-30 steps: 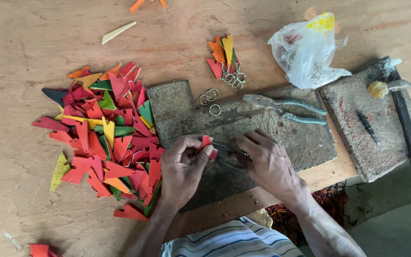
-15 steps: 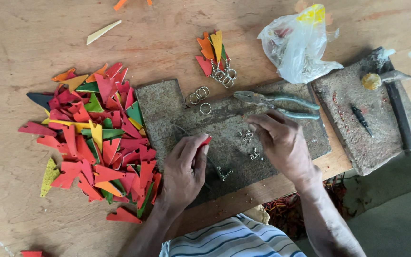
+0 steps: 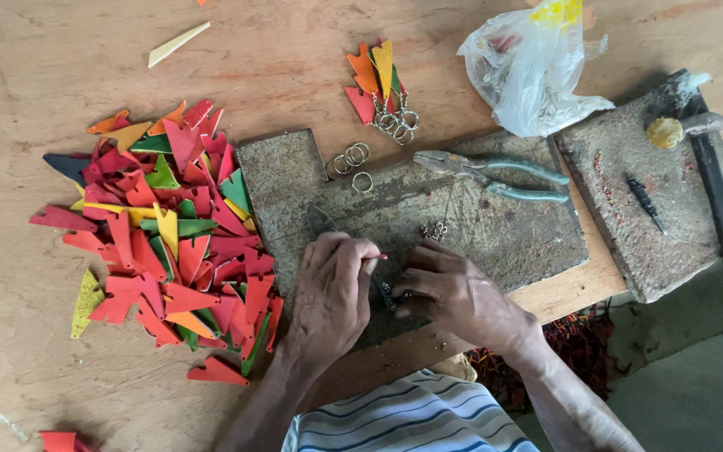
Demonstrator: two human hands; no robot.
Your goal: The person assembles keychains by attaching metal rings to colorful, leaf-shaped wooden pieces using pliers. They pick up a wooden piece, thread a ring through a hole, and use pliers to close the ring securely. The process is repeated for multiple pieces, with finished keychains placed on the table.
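Note:
My left hand [image 3: 328, 297] rests on the grey stone slab [image 3: 504, 230] and pinches a small red leather piece [image 3: 376, 258] between thumb and fingers. Close beside it, my right hand [image 3: 453, 293] pinches a small dark metal clip [image 3: 393, 295] at the slab's near edge. The two hands almost touch. A heap of red, orange, yellow and green leather cutouts [image 3: 169, 234] lies just left of the slab.
Pliers [image 3: 495, 172] and loose key rings [image 3: 350, 159] lie on the slab, with tiny metal fittings [image 3: 434, 229]. Finished tags with rings [image 3: 381, 84] and a plastic bag [image 3: 533, 71] lie farther away. A second slab [image 3: 629, 218] at right carries a hammer [image 3: 713, 184] and a punch [image 3: 644, 201].
My right hand came back from the slab's middle near the pliers to the near edge, now beside my left hand. The left hand shifted slightly, still holding the red piece.

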